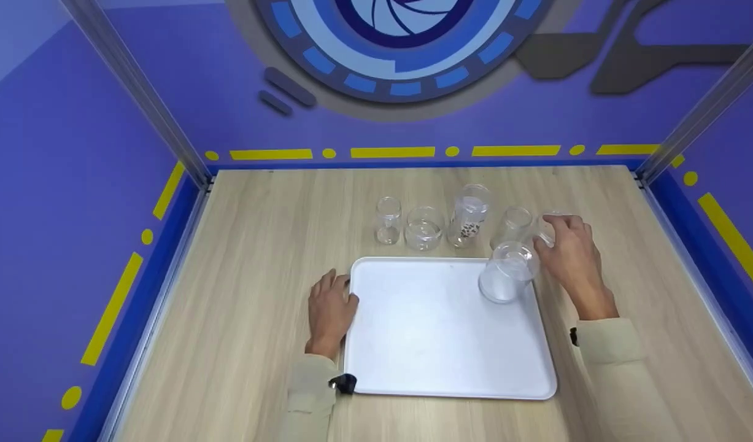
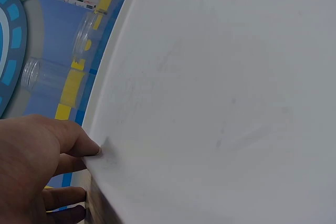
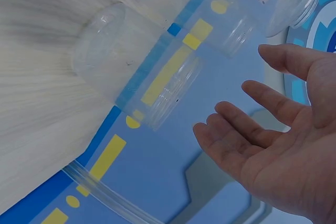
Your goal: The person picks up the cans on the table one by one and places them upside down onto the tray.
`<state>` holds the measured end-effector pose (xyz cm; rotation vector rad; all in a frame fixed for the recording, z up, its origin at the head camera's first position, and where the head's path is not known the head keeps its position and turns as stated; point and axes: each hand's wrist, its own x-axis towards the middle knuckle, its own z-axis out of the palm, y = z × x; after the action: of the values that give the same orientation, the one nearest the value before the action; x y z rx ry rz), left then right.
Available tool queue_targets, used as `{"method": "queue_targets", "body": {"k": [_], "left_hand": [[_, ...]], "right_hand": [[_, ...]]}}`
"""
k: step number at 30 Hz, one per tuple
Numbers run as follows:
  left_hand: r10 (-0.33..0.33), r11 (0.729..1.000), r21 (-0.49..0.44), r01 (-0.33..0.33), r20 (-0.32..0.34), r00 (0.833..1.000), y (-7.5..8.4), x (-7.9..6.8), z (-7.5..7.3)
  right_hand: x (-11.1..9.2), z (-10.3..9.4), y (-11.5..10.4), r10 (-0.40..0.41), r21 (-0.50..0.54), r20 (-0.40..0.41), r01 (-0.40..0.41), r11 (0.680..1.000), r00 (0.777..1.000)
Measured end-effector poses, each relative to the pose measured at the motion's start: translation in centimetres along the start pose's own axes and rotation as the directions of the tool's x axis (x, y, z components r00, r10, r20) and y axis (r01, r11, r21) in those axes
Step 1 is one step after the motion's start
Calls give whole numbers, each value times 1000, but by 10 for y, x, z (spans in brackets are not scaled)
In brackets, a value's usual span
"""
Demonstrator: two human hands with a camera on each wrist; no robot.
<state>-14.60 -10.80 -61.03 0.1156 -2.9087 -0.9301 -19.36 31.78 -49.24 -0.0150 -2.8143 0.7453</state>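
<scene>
A white rectangular tray (image 1: 437, 344) lies on the table. My left hand (image 1: 331, 313) holds its left edge, thumb (image 2: 86, 142) on the rim and the other fingers along the outer side. A clear glass jar (image 1: 505, 279) stands on the tray's far right corner. Beyond the tray's right corner, my right hand (image 1: 569, 252) is spread around another clear jar (image 1: 545, 230). In the right wrist view, a gap shows between its fingers and that jar (image 3: 134, 64); nothing is in the palm.
Behind the tray, a row of clear glassware runs along the table: a small narrow jar (image 1: 388, 221), a short wide jar (image 1: 424, 228), a tall jar with a printed pattern (image 1: 469, 215) and a plain jar (image 1: 515, 224). Blue panels (image 1: 364, 135) wall in the table.
</scene>
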Motion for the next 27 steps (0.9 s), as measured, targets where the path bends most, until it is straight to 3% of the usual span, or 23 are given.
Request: {"method": "queue_targets", "body": {"k": [15,27], "left_hand": [[16,1000,17,-15,-17,1000,0,-1,-1],[-8,1000,8,8,-8,1000,2,-1,1]], "right_hand": [[11,3,13,27,-7,45,-26,1000,999],[26,6,22,45,-44,84,-42,998,995]]}}
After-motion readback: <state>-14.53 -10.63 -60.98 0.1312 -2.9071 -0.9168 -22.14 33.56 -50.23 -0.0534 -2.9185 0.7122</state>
